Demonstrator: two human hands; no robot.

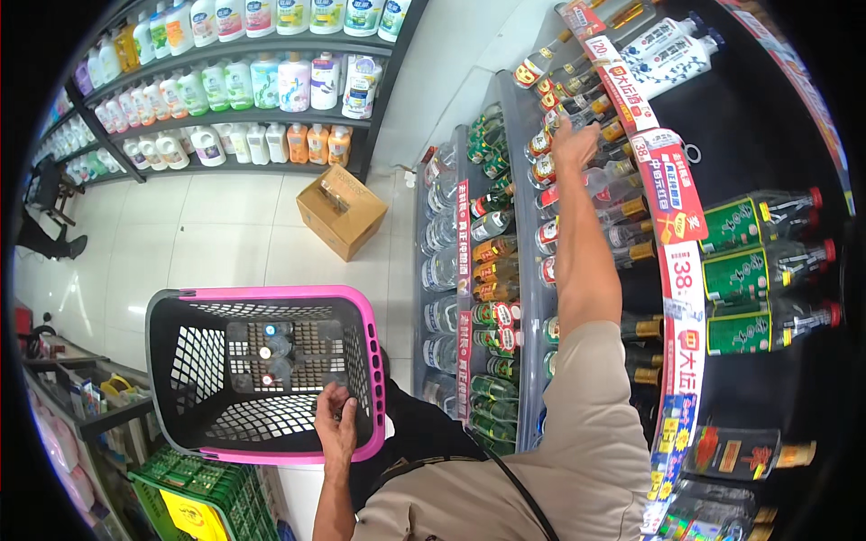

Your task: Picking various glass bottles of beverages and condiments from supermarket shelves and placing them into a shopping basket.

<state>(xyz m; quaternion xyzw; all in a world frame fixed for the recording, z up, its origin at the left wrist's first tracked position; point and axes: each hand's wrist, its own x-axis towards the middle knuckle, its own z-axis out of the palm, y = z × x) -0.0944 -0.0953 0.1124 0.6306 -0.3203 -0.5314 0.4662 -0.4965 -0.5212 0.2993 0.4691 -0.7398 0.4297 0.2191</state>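
Observation:
My right hand (575,144) reaches up to the bottle shelf on the right, its fingers bent around the upper part of a glass bottle (542,140) with a red and white label. Part of that bottle is covered by the hand. Low on the left, my left hand (336,424) hangs over the near side of a black shopping basket (200,365) with a pink rim. Its fingers curl loosely, with the thumb apart and nothing seen in them. Inside the basket, several clear bottles (278,346) stand on the slatted bottom.
A brown cardboard box (347,216) sits on the tiled floor. Shelves of detergent bottles (266,81) line the far wall. Large green-labelled bottles (740,275) lie beyond the price strip (681,279) at right. A green crate (203,487) is at lower left.

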